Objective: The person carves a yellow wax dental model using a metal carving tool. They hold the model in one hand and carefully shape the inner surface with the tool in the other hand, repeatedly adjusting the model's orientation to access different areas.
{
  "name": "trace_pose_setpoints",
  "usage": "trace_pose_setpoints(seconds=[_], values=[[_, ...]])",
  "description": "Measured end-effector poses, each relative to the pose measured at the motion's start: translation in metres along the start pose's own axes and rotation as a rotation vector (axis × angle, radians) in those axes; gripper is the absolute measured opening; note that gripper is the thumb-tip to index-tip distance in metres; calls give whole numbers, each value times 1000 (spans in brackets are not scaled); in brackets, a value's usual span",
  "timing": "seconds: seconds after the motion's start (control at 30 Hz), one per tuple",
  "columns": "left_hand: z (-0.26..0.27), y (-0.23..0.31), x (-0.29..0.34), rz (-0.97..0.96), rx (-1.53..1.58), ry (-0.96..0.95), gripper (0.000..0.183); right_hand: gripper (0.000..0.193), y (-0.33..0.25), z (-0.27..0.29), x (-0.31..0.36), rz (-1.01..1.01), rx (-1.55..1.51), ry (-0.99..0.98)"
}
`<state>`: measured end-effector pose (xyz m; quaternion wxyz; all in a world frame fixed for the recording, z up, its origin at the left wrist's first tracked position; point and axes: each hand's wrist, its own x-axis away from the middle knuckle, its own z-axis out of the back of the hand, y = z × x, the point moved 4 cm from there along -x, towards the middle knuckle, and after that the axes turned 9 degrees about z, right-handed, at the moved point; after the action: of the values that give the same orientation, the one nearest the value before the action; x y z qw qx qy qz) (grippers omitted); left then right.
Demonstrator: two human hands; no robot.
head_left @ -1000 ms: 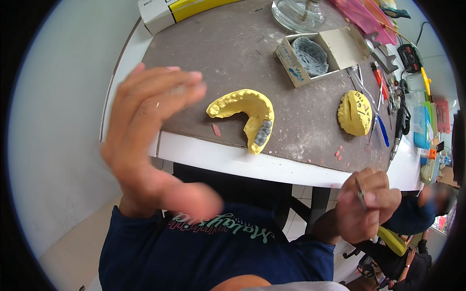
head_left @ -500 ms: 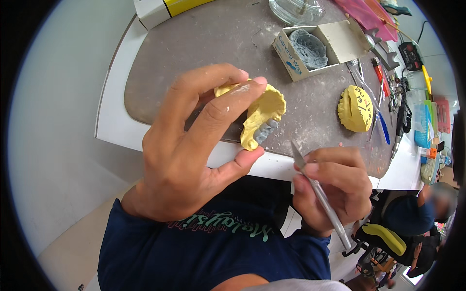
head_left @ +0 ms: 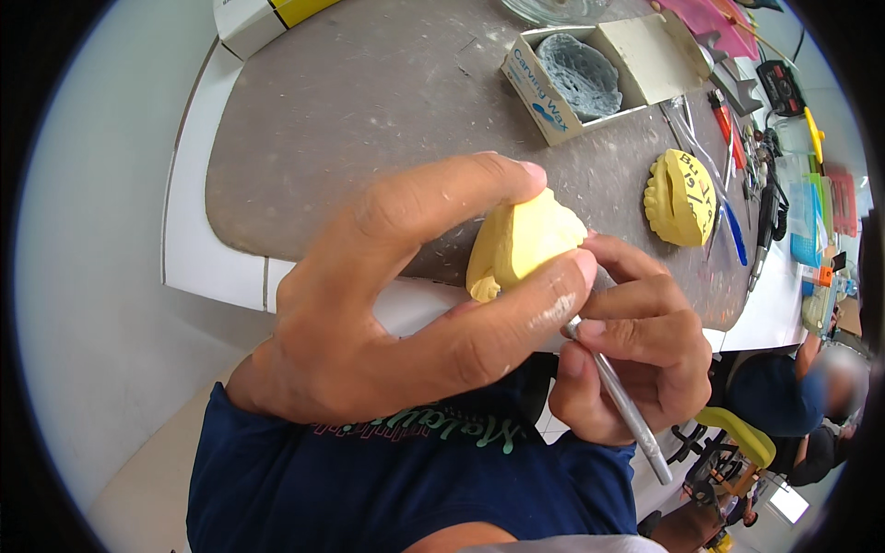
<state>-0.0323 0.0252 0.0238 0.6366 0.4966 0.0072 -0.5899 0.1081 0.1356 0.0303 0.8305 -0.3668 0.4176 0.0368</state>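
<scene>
Pinching 1 cast (head_left: 530,238), left hand (head_left: 341,324) arches wide over the near edge (head_left: 221,278); right hand (head_left: 650,346) curls round a tool (head_left: 634,417); tabletop (head_left: 341,101) stretches far-left.

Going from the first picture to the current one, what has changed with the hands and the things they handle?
The left hand, empty before, took the yellow dental cast off the table and turned it, a smooth side now facing the camera. The right hand, still gripping the knife, moved left to the cast. The second cast and open box stayed put.
</scene>
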Motion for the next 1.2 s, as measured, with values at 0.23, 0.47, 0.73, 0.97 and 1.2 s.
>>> trace_pose_setpoints(seconds=[0.23, 0.47, 0.73, 0.97, 1.2], values=[[-3, -1, -2, 94, 71, 2, 55, 12, 0, -4, -2, -2, 89, -25], [-6, -5, -4, 22, 61, -40, 49, 13, 6, -3, -3, -15, 67, -86], [-6, -4, -3, -4, 47, -58, 45, 14, 7, -1, -4, -16, 52, -101], [-8, -3, -3, 5, 47, -54, 44, 15, 9, -1, -4, 17, 62, -95], [-9, -1, -2, -5, 41, -50, 43, 14, 8, 1, -3, 17, 70, -106]])
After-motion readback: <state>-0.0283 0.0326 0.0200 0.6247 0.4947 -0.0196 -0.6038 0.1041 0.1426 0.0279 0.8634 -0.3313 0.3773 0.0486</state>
